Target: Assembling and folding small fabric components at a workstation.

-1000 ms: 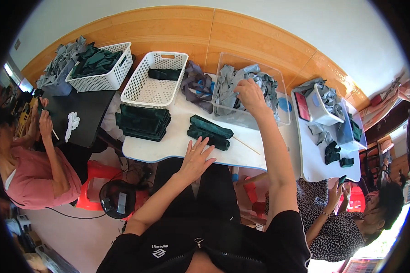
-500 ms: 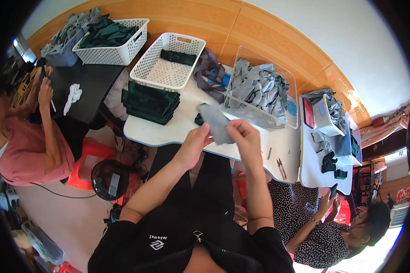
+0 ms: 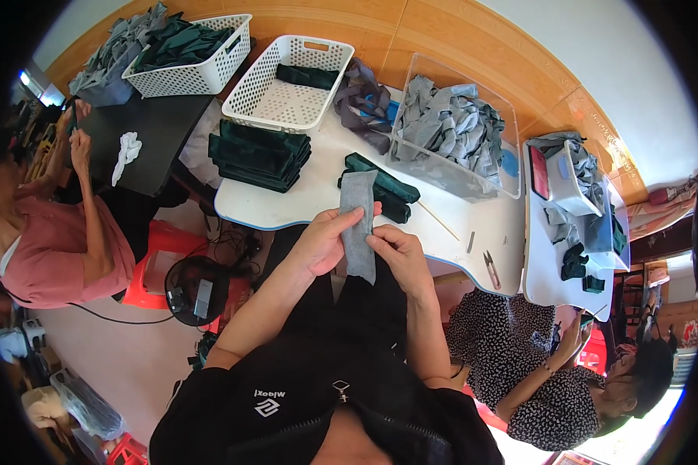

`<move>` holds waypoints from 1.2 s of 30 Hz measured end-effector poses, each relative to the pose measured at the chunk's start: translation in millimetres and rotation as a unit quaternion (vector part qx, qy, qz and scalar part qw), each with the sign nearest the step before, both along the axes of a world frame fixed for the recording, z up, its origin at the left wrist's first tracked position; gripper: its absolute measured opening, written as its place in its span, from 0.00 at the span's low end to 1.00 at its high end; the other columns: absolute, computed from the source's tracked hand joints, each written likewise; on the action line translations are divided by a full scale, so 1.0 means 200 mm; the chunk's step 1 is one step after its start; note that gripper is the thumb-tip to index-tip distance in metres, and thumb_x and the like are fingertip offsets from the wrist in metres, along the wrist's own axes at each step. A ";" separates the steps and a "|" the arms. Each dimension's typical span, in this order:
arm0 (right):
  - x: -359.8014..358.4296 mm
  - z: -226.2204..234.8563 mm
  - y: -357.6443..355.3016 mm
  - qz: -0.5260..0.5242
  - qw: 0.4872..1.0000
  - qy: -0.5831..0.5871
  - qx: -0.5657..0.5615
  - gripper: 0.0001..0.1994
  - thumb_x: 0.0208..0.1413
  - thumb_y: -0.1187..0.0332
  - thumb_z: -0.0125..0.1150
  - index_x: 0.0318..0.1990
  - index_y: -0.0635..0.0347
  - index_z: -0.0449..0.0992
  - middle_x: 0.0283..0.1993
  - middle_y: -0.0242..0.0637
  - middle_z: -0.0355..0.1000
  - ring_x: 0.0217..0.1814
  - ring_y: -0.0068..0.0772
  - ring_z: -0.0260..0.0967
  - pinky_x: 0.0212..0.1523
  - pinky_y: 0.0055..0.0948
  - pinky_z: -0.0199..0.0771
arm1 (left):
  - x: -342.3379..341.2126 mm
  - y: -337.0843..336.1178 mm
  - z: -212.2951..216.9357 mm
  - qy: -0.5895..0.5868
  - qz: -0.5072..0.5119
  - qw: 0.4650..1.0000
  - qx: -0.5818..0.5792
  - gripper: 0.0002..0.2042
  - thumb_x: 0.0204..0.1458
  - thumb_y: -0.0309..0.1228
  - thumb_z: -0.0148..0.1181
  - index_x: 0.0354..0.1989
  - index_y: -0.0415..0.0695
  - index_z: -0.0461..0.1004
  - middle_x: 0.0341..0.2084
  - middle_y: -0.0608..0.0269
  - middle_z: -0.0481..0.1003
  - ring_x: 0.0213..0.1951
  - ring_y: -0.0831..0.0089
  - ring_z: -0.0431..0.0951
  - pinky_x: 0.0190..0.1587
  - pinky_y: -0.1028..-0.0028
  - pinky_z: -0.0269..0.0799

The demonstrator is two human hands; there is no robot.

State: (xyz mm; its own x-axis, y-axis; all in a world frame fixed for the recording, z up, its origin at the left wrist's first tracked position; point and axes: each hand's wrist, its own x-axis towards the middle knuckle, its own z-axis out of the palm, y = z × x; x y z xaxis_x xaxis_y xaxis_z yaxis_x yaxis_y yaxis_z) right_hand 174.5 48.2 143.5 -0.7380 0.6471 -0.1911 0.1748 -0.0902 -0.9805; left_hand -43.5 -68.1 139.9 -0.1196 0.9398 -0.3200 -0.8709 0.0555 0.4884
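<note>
A narrow grey fabric strip (image 3: 358,248) hangs upright between my hands, just off the table's front edge. My left hand (image 3: 324,242) pinches its left side, thumb on top and fingertips showing past the far edge. My right hand (image 3: 402,257) pinches the right edge slightly lower, between thumb and fingers. Beyond the strip, rolled or folded dark green fabric pieces (image 3: 392,186) lie on the white table (image 3: 326,203), partly covered by the strip. A thin wooden stick (image 3: 440,221) lies beside them, pointing toward the right.
A stack of dark green folded fabric (image 3: 260,159) stands left. Behind it is a white perforated basket (image 3: 248,112); a clear bin (image 3: 450,174) of grey fabric stands right. Thread snips (image 3: 492,270) lie near the right edge. Co-workers sit left (image 3: 62,240) and right (image 3: 551,395).
The grey strip has turned from slanted to upright and spread longer, moving slightly nearer to me. My hands shifted down with it. The dark green pieces and stick now show more.
</note>
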 end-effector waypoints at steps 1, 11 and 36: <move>0.01 0.00 0.01 0.013 1.000 -0.006 -0.005 0.11 0.89 0.72 0.80 0.64 0.75 0.96 0.54 0.26 0.88 0.56 0.20 0.79 0.61 0.27 0.78 | 0.01 0.00 0.00 0.002 0.000 1.000 -0.001 0.23 0.94 0.37 0.70 0.85 0.34 0.86 0.79 0.55 0.92 0.75 0.65 0.92 0.82 0.55 0.88; 0.08 -0.16 0.08 -0.038 0.998 0.020 -0.048 0.07 0.87 0.74 0.82 0.59 0.72 0.99 0.54 0.28 0.91 0.56 0.19 0.81 0.61 0.26 0.81 | 0.13 0.07 -0.09 0.133 0.020 0.990 -0.030 0.22 0.91 0.36 0.74 0.83 0.35 0.88 0.73 0.56 0.92 0.69 0.68 0.93 0.77 0.62 0.87; 0.12 -0.46 -0.03 -0.181 0.914 0.124 -0.341 0.06 0.78 0.74 0.91 0.55 0.61 0.98 0.55 0.41 0.98 0.55 0.34 0.96 0.62 0.38 0.95 | 0.17 -0.02 -0.44 0.120 -0.043 0.991 -0.027 0.05 0.80 0.21 0.83 0.58 0.35 0.97 0.51 0.62 0.94 0.50 0.72 0.95 0.60 0.69 0.94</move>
